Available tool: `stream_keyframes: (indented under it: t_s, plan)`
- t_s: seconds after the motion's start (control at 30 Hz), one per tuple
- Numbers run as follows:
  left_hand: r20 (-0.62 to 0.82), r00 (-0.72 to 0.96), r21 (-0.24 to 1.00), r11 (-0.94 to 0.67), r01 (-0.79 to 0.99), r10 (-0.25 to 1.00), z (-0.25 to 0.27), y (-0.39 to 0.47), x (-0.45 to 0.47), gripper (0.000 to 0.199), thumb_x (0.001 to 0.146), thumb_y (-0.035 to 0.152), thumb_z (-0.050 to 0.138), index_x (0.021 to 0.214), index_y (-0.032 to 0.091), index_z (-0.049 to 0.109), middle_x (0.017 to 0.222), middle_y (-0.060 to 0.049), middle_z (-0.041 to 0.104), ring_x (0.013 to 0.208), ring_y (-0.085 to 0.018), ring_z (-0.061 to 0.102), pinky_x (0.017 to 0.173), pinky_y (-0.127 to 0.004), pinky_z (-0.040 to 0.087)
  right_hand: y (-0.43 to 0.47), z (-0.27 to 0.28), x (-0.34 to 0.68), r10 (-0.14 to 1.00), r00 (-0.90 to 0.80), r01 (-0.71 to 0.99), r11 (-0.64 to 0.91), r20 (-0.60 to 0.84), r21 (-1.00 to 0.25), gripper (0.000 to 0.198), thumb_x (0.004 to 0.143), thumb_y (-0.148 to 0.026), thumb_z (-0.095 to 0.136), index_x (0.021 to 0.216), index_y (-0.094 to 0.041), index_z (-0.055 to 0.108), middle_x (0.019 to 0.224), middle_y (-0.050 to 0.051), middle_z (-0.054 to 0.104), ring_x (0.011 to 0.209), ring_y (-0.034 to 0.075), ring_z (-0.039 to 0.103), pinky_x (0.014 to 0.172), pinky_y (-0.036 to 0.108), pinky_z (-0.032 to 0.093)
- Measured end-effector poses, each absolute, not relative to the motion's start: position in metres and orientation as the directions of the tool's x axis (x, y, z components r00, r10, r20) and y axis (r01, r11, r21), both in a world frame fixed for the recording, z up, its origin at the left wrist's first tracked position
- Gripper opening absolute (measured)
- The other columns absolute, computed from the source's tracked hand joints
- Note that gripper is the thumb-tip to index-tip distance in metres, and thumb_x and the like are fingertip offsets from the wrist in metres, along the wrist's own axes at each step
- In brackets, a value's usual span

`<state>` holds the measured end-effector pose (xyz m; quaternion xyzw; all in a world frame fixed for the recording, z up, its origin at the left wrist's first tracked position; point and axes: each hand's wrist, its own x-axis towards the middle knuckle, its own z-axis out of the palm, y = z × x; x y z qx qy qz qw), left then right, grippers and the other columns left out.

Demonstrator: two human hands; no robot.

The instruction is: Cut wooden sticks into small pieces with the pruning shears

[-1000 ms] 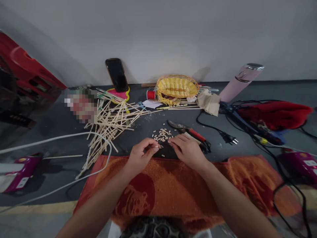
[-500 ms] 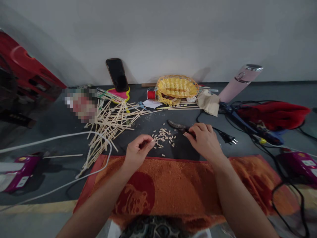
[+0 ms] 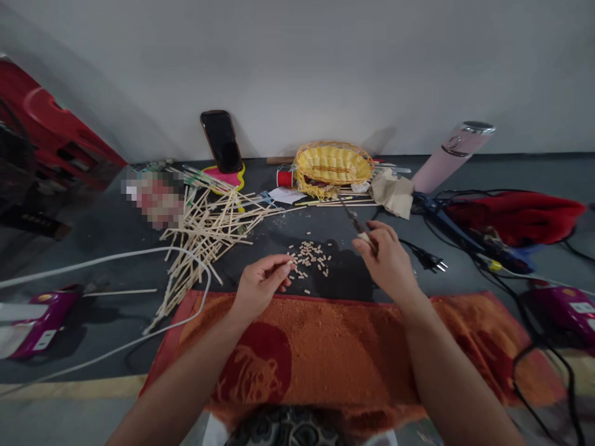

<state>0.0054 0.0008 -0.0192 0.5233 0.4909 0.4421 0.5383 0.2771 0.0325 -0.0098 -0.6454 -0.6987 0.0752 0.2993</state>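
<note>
My left hand [image 3: 263, 280] is closed in a pinch on a small cut stick piece [image 3: 290, 262], just left of a scatter of short pale stick pieces [image 3: 310, 254] on the dark table. To the right, my right hand [image 3: 387, 253] is wrapped around pruning shears [image 3: 357, 224], lifted off the table with the dark blade pointing up and away to the left. The fingers hide much of the handles. A heap of long thin wooden sticks [image 3: 209, 232] lies to the left of my left hand.
An orange towel [image 3: 344, 347] lies along the near edge under my forearms. Behind stand a yellow basket [image 3: 332, 164], a red thread spool [image 3: 284, 179], a phone [image 3: 222, 141] and a pink flask [image 3: 449, 158]. A white cable [image 3: 116, 254] crosses the left; a black plug [image 3: 430, 260] lies right.
My right hand has picked the pruning shears up from the table and turned the blade upward and away. My left hand stays nearly in place, still pinching.
</note>
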Motion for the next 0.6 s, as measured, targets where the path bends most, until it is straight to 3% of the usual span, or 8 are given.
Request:
stream_keyframes:
  t_s: [0.07, 0.17, 0.23, 0.3, 0.37, 0.47, 0.6]
  plan:
    - [-0.056, 0.119, 0.998, 0.051, 0.041, 0.991, -0.020, 0.001, 0.006, 0.028, 0.084, 0.034, 0.062, 0.104, 0.016, 0.069, 0.091, -0.007, 0.073, 0.059, -0.010, 0.062, 0.052, -0.022, 0.053, 0.033, -0.007, 0.277, 0.942, 0.012, 0.790, 0.197, 0.335, -0.581, 0.024, 0.082, -0.042, 0.061, 0.082, -0.021, 0.050, 0.114, 0.012, 0.056, 0.105, 0.025, 0.056, 0.082, 0.037, 0.047]
    - [-0.038, 0.107, 0.999, 0.034, 0.036, 0.994, -0.020, 0.000, 0.006, 0.027, 0.084, 0.035, 0.062, 0.101, 0.016, 0.070, 0.091, -0.007, 0.073, 0.060, -0.010, 0.063, 0.052, -0.022, 0.054, 0.031, -0.005, 0.271, 0.925, -0.073, 0.731, 0.305, 0.374, -0.611, 0.013, 0.083, -0.032, 0.059, 0.080, -0.022, 0.051, 0.104, 0.010, 0.057, 0.107, 0.024, 0.054, 0.089, 0.038, 0.045]
    - [-0.028, 0.092, 0.999, 0.026, 0.023, 0.995, -0.019, 0.001, 0.006, 0.026, 0.084, 0.035, 0.062, 0.099, 0.015, 0.070, 0.091, -0.007, 0.072, 0.060, -0.011, 0.063, 0.051, -0.022, 0.053, 0.025, -0.006, 0.262, 0.896, -0.163, 0.709, 0.397, 0.413, -0.582, 0.004, 0.085, -0.024, 0.052, 0.083, -0.022, 0.053, 0.106, 0.011, 0.056, 0.114, 0.024, 0.050, 0.095, 0.040, 0.043]
    - [-0.024, 0.075, 1.000, 0.024, 0.005, 0.997, -0.017, 0.001, 0.005, 0.026, 0.083, 0.035, 0.063, 0.097, 0.015, 0.070, 0.091, -0.007, 0.072, 0.061, -0.011, 0.063, 0.051, -0.022, 0.053, 0.017, -0.006, 0.253, 0.880, -0.262, 0.702, 0.455, 0.395, -0.548, 0.010, 0.086, -0.020, 0.048, 0.091, -0.021, 0.056, 0.120, 0.013, 0.051, 0.116, 0.024, 0.050, 0.095, 0.039, 0.044]
    - [-0.026, 0.051, 1.000, 0.026, -0.014, 0.998, -0.016, 0.001, 0.004, 0.025, 0.083, 0.035, 0.064, 0.096, 0.015, 0.070, 0.088, -0.006, 0.072, 0.061, -0.012, 0.064, 0.050, -0.022, 0.053, 0.009, -0.005, 0.244, 0.863, -0.351, 0.717, 0.497, 0.363, -0.488, 0.016, 0.085, -0.016, 0.047, 0.097, -0.020, 0.056, 0.135, 0.015, 0.040, 0.112, 0.024, 0.051, 0.090, 0.038, 0.046]
    - [-0.023, 0.032, 0.999, 0.024, -0.024, 0.999, -0.015, 0.002, 0.003, 0.023, 0.082, 0.033, 0.065, 0.094, 0.015, 0.069, 0.072, -0.003, 0.069, 0.058, -0.011, 0.063, 0.051, -0.022, 0.053, -0.001, -0.001, 0.234, 0.841, -0.452, 0.799, 0.531, 0.298, -0.284, 0.028, 0.081, -0.012, 0.047, 0.106, -0.020, 0.057, 0.146, 0.016, 0.029, 0.117, 0.029, 0.047, 0.091, 0.046, 0.043]
    - [-0.001, 0.031, 0.999, 0.002, -0.035, 1.000, -0.015, 0.002, 0.000, 0.018, 0.083, 0.031, 0.065, 0.092, 0.016, 0.069, 0.065, 0.000, 0.066, 0.057, -0.010, 0.061, 0.052, -0.020, 0.052, -0.006, 0.002, 0.226, 0.844, -0.445, 0.862, 0.494, 0.300, -0.110, 0.033, 0.081, -0.011, 0.048, 0.112, -0.020, 0.057, 0.147, 0.017, 0.028, 0.118, 0.032, 0.046, 0.093, 0.050, 0.039]
